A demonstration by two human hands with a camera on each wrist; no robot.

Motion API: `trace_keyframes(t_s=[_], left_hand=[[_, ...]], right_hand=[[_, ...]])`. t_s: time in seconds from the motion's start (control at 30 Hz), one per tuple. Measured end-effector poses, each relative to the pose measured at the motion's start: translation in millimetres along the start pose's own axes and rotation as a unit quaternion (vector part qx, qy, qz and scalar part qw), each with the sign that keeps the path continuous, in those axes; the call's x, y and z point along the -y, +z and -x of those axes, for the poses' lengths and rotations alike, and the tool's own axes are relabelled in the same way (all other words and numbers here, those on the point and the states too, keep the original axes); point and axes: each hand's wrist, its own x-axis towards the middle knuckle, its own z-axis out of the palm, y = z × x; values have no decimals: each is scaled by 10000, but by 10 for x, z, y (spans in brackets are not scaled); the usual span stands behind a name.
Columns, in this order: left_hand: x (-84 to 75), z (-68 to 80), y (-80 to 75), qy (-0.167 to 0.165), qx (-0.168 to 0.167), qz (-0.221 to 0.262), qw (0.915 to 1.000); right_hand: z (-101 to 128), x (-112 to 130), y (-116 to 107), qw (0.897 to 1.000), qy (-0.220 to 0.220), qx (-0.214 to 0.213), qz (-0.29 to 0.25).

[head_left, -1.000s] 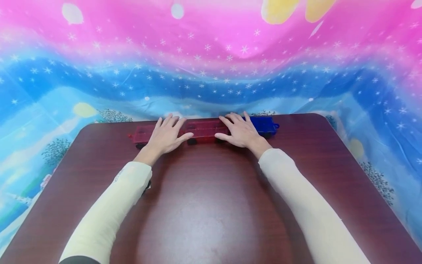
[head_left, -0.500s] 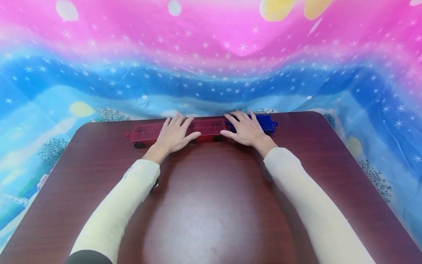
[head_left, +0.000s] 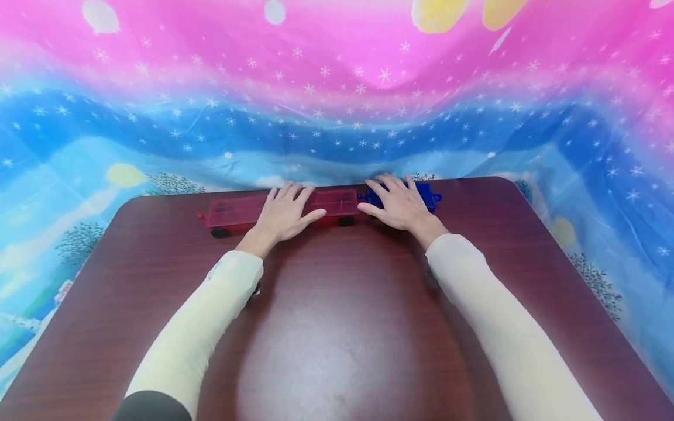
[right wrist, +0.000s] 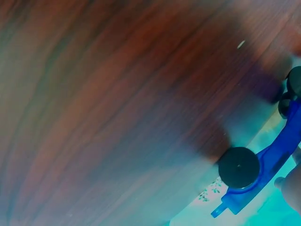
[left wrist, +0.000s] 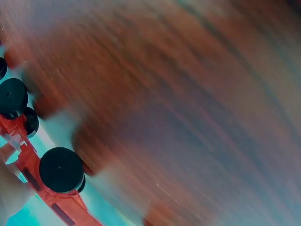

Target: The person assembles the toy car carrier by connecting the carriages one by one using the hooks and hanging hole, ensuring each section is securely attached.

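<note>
A long red see-through toy wagon body [head_left: 231,211] on black wheels stands along the table's far edge. Whether it is one wagon or two coupled ones is hidden under my left hand [head_left: 286,213], which lies across its middle, fingers spread. To its right is a shorter blue toy wagon [head_left: 429,196] with a small loop at its right end. My right hand [head_left: 400,204] lies over the blue wagon, fingers straight and apart. Red side and black wheel [left wrist: 61,169] fill the left wrist view's lower left corner. The right wrist view has the blue wagon's wheel [right wrist: 239,167].
The dark wood table [head_left: 326,327] has rounded far corners. Right behind the wagons hangs a pink and blue cloth [head_left: 337,134] with printed snowflakes, which also runs down both sides of the table.
Both hands have moved right along the wagons, the left one further over the red body, the right one onto the blue wagon. The wagons stay in place; the head view has shifted slightly.
</note>
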Motion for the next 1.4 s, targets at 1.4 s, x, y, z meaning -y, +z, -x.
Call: trace_keyframes(t_s=[1.4], left_hand=[[-76,-103,108,-103,371,-373,9986]], right_hand=[[136,-308,59,9990,397,213,-28]])
